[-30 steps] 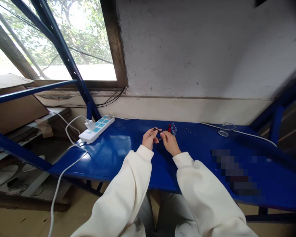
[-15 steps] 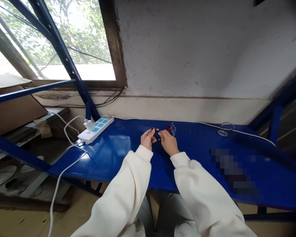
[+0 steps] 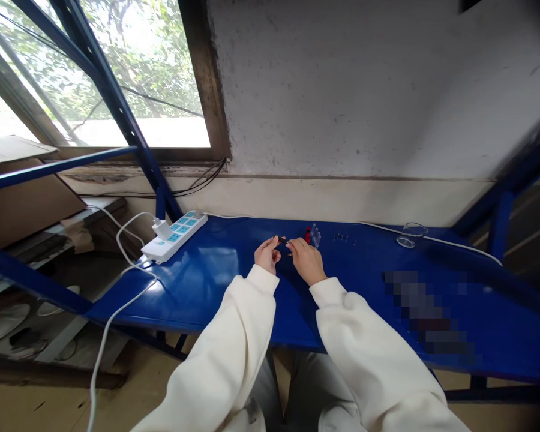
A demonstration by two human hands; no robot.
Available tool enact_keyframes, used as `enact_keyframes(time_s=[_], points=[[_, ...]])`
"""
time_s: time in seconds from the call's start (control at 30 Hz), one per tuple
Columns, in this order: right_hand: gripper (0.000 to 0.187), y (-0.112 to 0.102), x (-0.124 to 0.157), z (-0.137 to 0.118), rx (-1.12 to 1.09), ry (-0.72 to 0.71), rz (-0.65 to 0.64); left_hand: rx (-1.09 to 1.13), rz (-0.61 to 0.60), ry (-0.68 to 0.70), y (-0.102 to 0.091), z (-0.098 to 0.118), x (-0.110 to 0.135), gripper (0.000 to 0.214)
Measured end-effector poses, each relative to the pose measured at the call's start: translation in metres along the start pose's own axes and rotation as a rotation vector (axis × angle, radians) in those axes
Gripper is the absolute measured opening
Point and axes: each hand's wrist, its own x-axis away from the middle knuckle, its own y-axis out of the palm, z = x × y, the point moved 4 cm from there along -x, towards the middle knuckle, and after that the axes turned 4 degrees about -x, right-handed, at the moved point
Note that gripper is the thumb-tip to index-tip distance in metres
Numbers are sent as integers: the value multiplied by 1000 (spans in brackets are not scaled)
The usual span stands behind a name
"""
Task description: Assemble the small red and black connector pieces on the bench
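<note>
A small, thin black stick-like piece (image 3: 282,240) spans the gap between my two hands above the blue table; its exact kind is too small to make out. My left hand (image 3: 267,254) pinches its left end between thumb and fingers. On the other end, the fingertips of my right hand (image 3: 306,260) are closed. Just beyond my right hand lie a red piece (image 3: 308,233) and several clear tube-like pieces (image 3: 315,235). Farther right, a loose row of tiny dark pieces (image 3: 341,237) rests on the table.
A white power strip (image 3: 175,236) with a plugged-in adapter sits at the table's left, its cable hanging over the edge. Round clear dishes (image 3: 407,241) stand at the back right near a white cord (image 3: 463,248). A blurred-out patch (image 3: 425,315) covers something at the right.
Both hands have shifted very slightly, and the black piece shows a little more between the fingers. The other things on the table stay where they were.
</note>
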Motion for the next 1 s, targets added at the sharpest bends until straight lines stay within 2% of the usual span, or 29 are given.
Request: enact_keyframes(time_s=[0.17,0.37,0.67,0.8,0.9,1.0], points=[[38,-2,1,1,-43,11,-21,7,34,-28,-2,-1,0,34],[34,-3,3,3,-121,34,-23,25,129,-34,-9,-1,-5,36],[26,1,5,4,-237,35,-65,-111,-28,-1,-1,1,-2,41],[21,3,6,8,-224,74,-101,-284,-98,72,3,-2,-3,39],[19,6,5,11,-218,92,-171,-428,-72,165,3,-3,-3,36],[16,7,5,18,-199,122,-258,-465,-16,255,1,0,-4,34]])
